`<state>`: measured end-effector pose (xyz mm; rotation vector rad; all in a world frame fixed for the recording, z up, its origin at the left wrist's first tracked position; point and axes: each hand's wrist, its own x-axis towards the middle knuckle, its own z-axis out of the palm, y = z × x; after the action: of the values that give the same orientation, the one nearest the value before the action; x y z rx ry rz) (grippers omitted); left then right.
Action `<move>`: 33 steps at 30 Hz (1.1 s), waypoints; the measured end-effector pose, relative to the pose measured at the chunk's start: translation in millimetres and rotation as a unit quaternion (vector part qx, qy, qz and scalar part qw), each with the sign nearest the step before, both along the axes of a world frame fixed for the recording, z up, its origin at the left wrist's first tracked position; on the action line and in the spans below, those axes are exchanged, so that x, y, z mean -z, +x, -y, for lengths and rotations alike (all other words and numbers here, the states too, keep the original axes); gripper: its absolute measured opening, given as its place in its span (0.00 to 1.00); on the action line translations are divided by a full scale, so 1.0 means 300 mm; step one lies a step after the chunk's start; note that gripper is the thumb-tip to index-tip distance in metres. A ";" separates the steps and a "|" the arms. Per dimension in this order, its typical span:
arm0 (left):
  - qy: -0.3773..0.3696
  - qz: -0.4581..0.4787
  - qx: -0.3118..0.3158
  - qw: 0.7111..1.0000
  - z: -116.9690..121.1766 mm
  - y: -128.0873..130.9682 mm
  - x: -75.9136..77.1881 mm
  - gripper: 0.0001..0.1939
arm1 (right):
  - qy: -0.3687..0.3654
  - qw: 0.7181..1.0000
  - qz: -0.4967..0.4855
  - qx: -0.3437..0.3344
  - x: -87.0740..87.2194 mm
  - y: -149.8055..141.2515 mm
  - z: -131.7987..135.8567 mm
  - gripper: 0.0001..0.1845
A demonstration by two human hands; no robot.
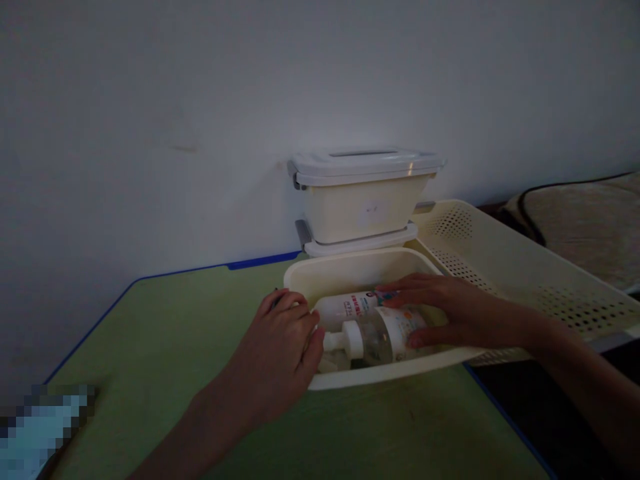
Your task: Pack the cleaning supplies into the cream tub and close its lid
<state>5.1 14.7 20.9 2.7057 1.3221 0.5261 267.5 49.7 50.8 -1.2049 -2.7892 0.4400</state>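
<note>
A cream plastic bin (350,270) sits on the green table (165,347). Inside it lie a clear pump bottle (380,337) and a white bottle with red print (345,308), both on their sides. My left hand (280,353) rests over the bin's left rim, fingers curled on the edge beside the pump head. My right hand (445,310) reaches into the bin from the right and is wrapped round the clear pump bottle, thumb below and fingers on top.
Two lidded white boxes (363,197) are stacked against the wall behind the bin. A perforated cream basket (525,273) leans at the right. The table's blue edge (505,413) runs near my right arm. A blurred patch covers the bottom left corner.
</note>
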 end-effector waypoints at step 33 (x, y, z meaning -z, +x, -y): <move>0.098 0.283 -0.036 0.953 -0.264 -0.037 -0.280 0.09 | 0.203 0.876 -0.337 0.279 -0.217 0.159 -0.195 0.17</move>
<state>-6.1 93.8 104.9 2.3566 1.2483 1.3791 315.3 108.1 115.8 -1.3343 -1.7335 0.1551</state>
